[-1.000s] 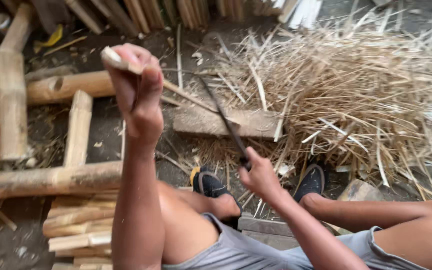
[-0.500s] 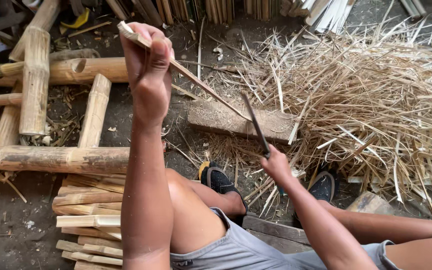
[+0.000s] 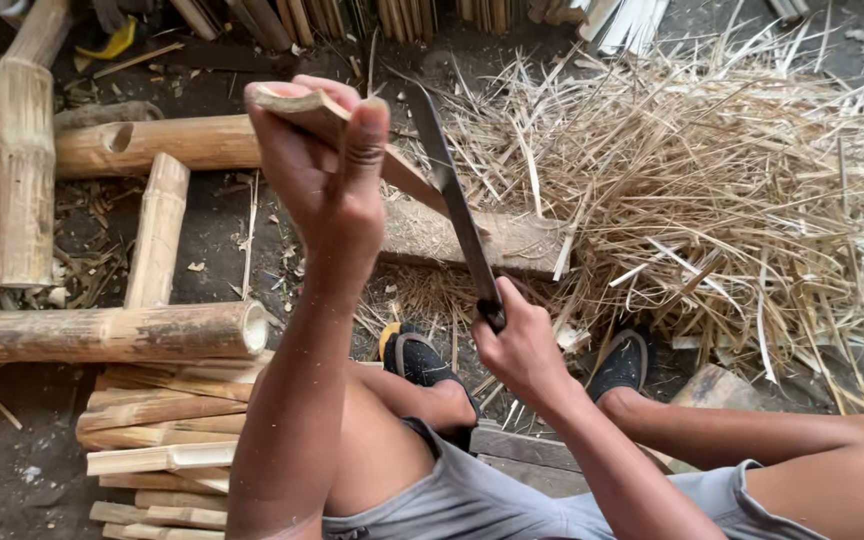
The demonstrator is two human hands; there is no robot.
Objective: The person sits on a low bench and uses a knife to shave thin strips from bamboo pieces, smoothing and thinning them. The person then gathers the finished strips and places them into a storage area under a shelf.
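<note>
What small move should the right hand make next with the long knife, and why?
Probably draw the knife along the bamboo strip, away from the left hand. The right hand holds its blade against the strip just beyond those fingers.

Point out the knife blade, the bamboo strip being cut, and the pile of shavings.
knife blade (image 3: 457, 205), head view, middle of the dark blade.
bamboo strip (image 3: 297, 103), head view, the end gripped in the left hand (image 3: 327, 180).
pile of shavings (image 3: 732, 190), head view, centre of the heap.

packages: none | labels: none | signs: none | screens: none in view
</note>
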